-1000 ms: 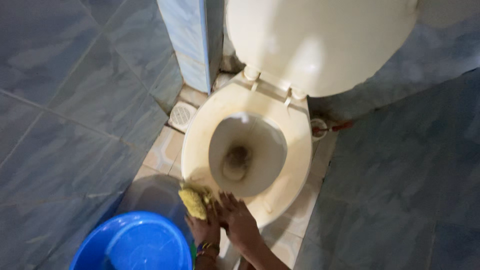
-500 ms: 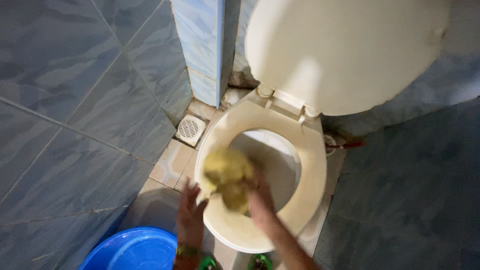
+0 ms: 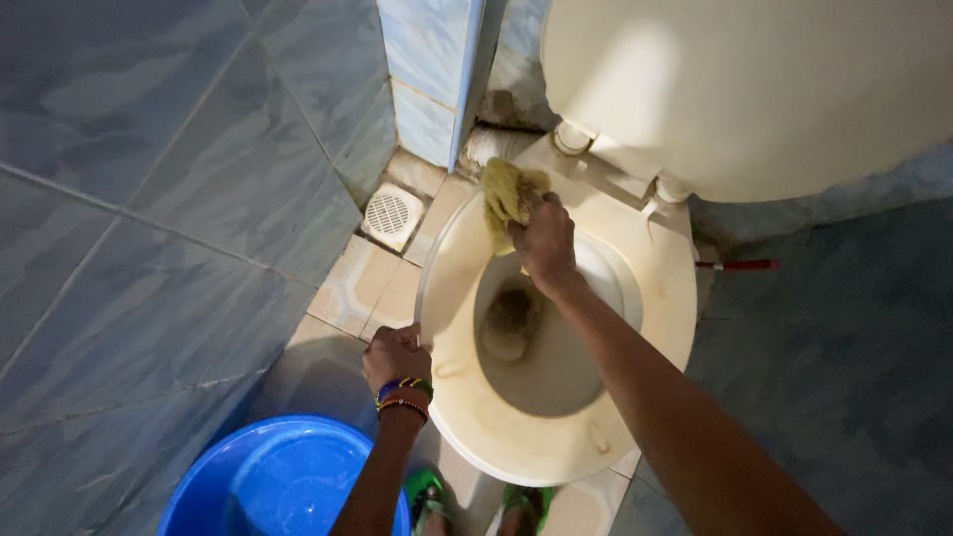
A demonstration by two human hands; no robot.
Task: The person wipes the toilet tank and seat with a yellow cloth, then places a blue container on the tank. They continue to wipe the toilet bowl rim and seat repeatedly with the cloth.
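R hand has a closed grip on a yellow cloth, pressing it to the back-left of the cream toilet seat, just below the hinges. L hand, beaded bracelets at wrist, has fingers curled in a narrow grip on the seat's left outer edge. Lid stands up. Blue basin on floor at lower left, near a floor drain. Green sandals below the bowl.
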